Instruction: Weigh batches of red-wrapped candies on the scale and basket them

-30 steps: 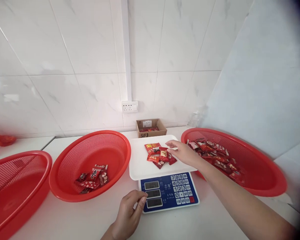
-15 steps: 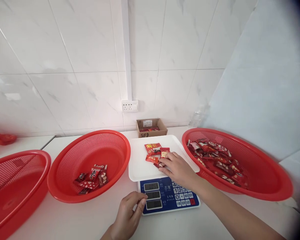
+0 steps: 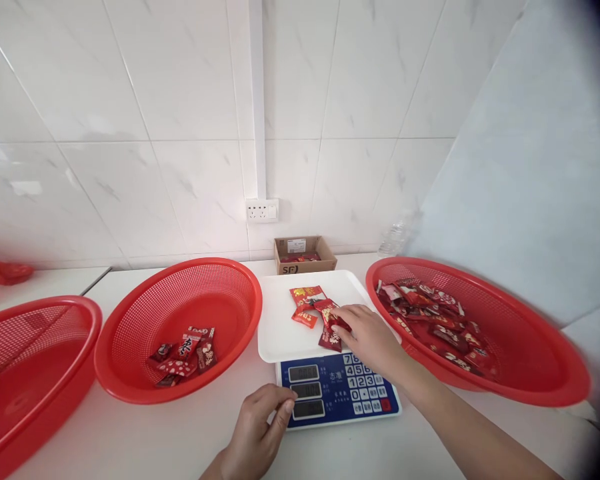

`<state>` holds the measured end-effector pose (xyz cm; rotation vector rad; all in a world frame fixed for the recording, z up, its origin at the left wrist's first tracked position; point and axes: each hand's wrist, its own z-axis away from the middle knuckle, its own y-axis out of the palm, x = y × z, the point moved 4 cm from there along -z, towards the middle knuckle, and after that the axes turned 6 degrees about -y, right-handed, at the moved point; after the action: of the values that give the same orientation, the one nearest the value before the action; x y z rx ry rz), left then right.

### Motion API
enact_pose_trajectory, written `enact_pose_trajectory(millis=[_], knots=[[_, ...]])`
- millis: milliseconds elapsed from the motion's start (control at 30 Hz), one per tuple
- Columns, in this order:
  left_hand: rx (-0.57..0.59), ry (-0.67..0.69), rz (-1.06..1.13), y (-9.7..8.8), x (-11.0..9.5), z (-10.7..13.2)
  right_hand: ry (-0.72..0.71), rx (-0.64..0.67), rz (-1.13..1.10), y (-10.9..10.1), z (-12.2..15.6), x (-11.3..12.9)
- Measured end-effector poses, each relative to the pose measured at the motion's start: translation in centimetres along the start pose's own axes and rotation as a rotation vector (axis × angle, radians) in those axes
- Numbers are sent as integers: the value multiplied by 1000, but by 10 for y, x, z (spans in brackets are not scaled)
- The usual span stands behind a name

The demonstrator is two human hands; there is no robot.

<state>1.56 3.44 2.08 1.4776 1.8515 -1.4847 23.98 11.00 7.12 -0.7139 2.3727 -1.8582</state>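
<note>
My right hand point(image 3: 370, 337) reaches over the white tray point(image 3: 275, 333) of a digital scale point(image 3: 335, 377), its fingertips closed on a dark red candy packet point(image 3: 341, 322). Another dark red packet point(image 3: 330, 340) lies right under those fingers. Beside them on the tray are a red packet with gold print point(image 3: 305, 293) and a small orange-red one point(image 3: 305, 319); they partly overlap other wrappers. My left hand point(image 3: 260, 427) rests at the left edge of the scale's blue panel, thumb and index fingertips brought together by the displays, with nothing visible between them.
To the right a red basket point(image 3: 535, 360) holds many wrapped candies point(image 3: 445, 320). Left of the scale, another red basket point(image 3: 130, 360) contains several packets point(image 3: 185, 357). A third basket point(image 3: 40, 387) is at far left. Behind the tray stands a small cardboard box point(image 3: 307, 267) near the wall.
My right hand has shifted slightly right on the tray, its fingers closing on a packet. The packets under it have moved and turned. My left hand has stayed in place.
</note>
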Motion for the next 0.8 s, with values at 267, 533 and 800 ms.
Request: enact_pose_trajectory(millis=[267, 533, 800], knots=[[-2, -13, 3, 0, 1, -1, 32, 48, -62, 5, -3, 2], [-26, 32, 17, 0, 0, 0, 48, 271, -91, 17, -9, -3], [-24, 45, 13, 0, 0, 0, -18, 317, -48, 24, -39, 21]])
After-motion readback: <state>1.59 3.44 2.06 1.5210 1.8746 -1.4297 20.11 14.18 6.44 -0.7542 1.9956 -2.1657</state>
